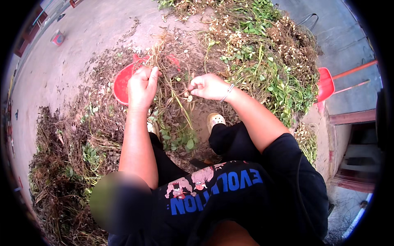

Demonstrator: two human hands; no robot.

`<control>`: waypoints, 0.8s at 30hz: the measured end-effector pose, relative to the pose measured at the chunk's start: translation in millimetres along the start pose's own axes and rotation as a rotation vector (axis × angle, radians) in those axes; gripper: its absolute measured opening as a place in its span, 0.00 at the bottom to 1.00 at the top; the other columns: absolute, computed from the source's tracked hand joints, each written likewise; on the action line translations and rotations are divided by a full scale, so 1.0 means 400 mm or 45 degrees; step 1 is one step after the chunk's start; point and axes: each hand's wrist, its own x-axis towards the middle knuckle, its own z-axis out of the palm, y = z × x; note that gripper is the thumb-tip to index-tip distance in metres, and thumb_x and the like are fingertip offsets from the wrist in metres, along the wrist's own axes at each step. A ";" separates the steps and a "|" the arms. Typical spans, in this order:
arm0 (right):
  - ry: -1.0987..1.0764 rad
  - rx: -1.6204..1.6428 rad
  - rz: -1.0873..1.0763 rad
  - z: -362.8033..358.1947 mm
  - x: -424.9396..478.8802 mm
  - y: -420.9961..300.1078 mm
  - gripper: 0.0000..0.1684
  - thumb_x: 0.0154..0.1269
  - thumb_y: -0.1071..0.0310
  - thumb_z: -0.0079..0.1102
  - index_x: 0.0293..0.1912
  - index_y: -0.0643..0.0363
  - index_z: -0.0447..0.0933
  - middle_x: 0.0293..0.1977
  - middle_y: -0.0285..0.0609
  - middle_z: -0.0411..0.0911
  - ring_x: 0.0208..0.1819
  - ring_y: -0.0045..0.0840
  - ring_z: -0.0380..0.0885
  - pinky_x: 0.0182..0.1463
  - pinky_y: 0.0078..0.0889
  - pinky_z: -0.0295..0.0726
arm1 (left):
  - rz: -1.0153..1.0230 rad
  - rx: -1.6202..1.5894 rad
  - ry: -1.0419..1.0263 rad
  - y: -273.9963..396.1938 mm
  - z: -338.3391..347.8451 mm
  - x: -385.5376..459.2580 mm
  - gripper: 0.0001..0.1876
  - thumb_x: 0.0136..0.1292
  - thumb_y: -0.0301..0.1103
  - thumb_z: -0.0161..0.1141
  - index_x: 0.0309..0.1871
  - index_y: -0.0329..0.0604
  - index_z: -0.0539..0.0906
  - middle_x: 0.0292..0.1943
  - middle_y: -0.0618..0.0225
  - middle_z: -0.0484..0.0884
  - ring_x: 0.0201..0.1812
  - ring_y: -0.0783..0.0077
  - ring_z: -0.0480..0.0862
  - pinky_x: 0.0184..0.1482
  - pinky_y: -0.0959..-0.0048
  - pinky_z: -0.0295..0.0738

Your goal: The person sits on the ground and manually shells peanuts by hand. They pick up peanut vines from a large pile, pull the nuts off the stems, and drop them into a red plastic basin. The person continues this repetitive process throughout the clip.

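My left hand (142, 87) is closed around a peanut plant (177, 101), gripping it near its pale roots (157, 50). The plant's stems slant down between my feet and end in green leaves (178, 141). On the other side of the stems is my right hand (211, 87), its thumb and fingers curled by thin strands and small pale peanut pods (186, 94). Whether these fingers pinch a pod is too small to tell. Behind and partly under my left hand sits a red plastic basin (120, 84), its inside largely hidden.
A big heap of peanut plants with pods (246, 46) rises ahead and to the right. Stripped, withered vines (61, 172) are piled at the left. Beyond the heap lies a red scoop or shovel (325, 84). A bucket (57, 38) stands on the concrete floor (92, 27).
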 end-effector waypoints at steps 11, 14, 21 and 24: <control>0.156 0.195 0.168 0.099 0.015 -0.023 0.18 0.55 0.56 0.67 0.43 0.53 0.83 0.26 0.41 0.81 0.29 0.26 0.80 0.34 0.29 0.76 | 0.030 -0.018 0.031 -0.004 0.010 0.000 0.12 0.70 0.33 0.58 0.31 0.37 0.84 0.22 0.67 0.76 0.27 0.74 0.75 0.34 0.74 0.70; 0.182 0.176 0.150 0.107 0.025 -0.005 0.15 0.55 0.57 0.67 0.40 0.53 0.84 0.27 0.41 0.81 0.29 0.26 0.80 0.35 0.31 0.76 | 0.042 0.006 0.055 0.013 0.002 0.002 0.12 0.70 0.32 0.58 0.30 0.37 0.84 0.22 0.67 0.76 0.26 0.74 0.75 0.34 0.75 0.70; 0.310 0.125 0.148 0.151 0.037 -0.002 0.12 0.58 0.59 0.64 0.36 0.58 0.81 0.26 0.42 0.80 0.29 0.27 0.80 0.36 0.32 0.77 | 0.046 -0.007 0.075 0.014 0.001 0.004 0.13 0.68 0.35 0.58 0.28 0.38 0.82 0.27 0.59 0.82 0.31 0.61 0.82 0.37 0.67 0.76; 0.345 0.362 0.012 0.131 0.040 0.021 0.13 0.60 0.60 0.62 0.33 0.60 0.77 0.27 0.42 0.79 0.30 0.27 0.79 0.36 0.33 0.77 | 0.049 0.030 0.133 0.021 -0.013 0.009 0.14 0.69 0.35 0.58 0.27 0.38 0.82 0.26 0.59 0.82 0.29 0.62 0.81 0.37 0.68 0.75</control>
